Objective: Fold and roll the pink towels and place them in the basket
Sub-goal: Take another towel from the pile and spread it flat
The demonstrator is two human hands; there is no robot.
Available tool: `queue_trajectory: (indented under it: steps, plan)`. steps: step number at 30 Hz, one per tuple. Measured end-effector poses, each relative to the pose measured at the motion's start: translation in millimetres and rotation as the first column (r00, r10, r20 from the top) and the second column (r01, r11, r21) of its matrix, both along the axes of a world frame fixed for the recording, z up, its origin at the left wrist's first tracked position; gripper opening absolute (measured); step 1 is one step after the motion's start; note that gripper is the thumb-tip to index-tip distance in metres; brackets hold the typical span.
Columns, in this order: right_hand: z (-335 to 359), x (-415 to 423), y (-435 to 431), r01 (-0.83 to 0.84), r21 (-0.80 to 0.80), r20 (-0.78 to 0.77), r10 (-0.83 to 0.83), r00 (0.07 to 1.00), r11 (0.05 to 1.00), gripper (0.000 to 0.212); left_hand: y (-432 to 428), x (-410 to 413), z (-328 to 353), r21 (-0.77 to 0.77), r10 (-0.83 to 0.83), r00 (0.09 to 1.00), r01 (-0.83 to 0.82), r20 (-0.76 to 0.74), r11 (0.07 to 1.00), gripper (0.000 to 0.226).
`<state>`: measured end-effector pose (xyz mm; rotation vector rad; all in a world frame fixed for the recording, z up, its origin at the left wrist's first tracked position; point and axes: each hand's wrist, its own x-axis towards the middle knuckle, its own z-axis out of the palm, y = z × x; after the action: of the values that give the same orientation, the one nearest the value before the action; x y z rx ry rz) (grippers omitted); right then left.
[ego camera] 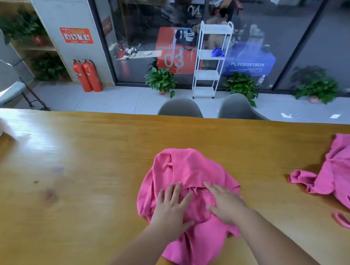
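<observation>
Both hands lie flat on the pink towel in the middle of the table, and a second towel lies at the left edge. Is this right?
No. The head view shows the second towel at the right edge, not the left. The left hand and right hand do lie flat on the middle towel.

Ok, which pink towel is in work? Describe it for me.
Start at the wooden table. The towel lies crumpled at the middle, near side. Unlike the other pink towel at the right edge, it has the left hand and right hand flat on it.
</observation>
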<state>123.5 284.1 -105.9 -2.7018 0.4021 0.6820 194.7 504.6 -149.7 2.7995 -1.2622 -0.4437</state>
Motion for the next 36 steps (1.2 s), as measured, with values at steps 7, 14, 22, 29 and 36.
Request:
queue_trajectory:
  steps: [7, 14, 22, 29, 36]
  plan:
    - [-15, -2, 27, 0.092, -0.051, 0.021, -0.091, 0.996, 0.994, 0.076, 49, 68, 2, 0.203, -0.276, 0.961, 0.275, -0.026, 0.940, 0.105]
    - [-21, 18, 93, 0.105, -0.141, 0.099, -0.091, 0.991, 0.984, 0.050, 80, 109, 20, 0.181, -0.222, 0.974, 0.210, 0.048, 0.961, 0.079]
    - [-13, 46, 80, 0.297, -0.030, 0.223, -0.283, 0.933, 0.954, 0.014, 85, 92, -1, -0.162, 0.015, 0.997, -0.004, 0.071, 0.987, 0.075]
    - [27, 49, -38, 0.828, 0.405, 0.346, -0.903, 0.255, 0.388, 0.036, 40, 95, 9, -0.310, 0.085, 0.989, -0.043, 0.124, 0.950, 0.071]
    - [20, 3, -83, 0.890, 0.306, 0.383, -0.900, 0.209, 0.337, 0.046, -8, 72, 6, -0.115, -0.069, 0.997, 0.066, -0.019, 0.991, 0.075]
